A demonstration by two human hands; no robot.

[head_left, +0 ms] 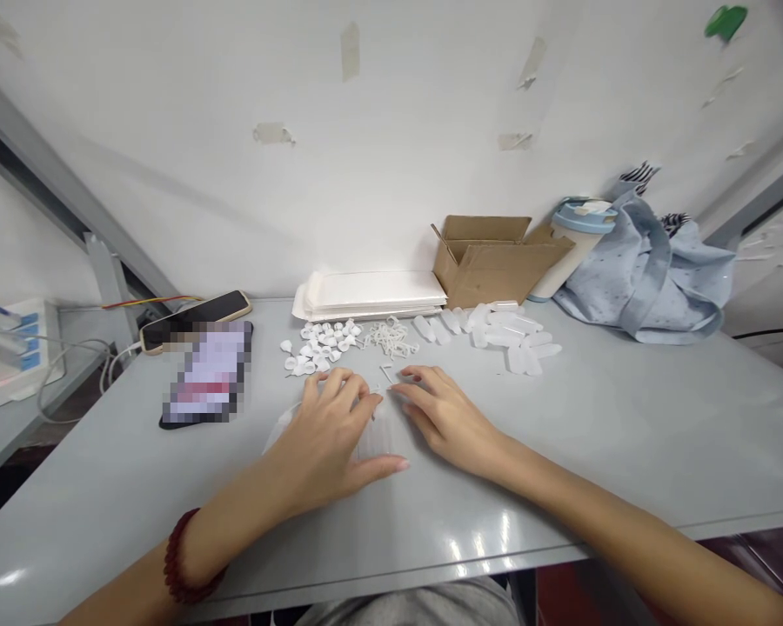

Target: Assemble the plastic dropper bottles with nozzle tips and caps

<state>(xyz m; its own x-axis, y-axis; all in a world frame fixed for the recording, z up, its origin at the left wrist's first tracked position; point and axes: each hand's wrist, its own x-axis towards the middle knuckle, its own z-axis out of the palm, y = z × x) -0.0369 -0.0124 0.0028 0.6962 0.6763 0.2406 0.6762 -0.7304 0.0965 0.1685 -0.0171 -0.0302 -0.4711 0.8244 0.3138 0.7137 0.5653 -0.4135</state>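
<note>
My left hand [332, 435] is spread low over the table, its fingers apart, partly covering a clear plastic bag [373, 439]. To its right, my right hand [447, 417] has its fingers curved and apart, the tips beside a small white hooked piece [386, 374]. Beyond my fingertips are a heap of small white hooked pieces [390, 337], a group of white cap-like pieces [317, 348] on the left, and a scatter of translucent oval pieces [512, 335] on the right. Whether anything small sits under my left fingertips is hard to make out.
White flat packets [375, 291] lie against the wall, beside an open cardboard box [496, 269]. A tumbler [571, 248] and a blue fabric bag [652, 269] stand at the back right. Two phones [209, 374] [199, 317] and a power strip [16, 352] are on the left.
</note>
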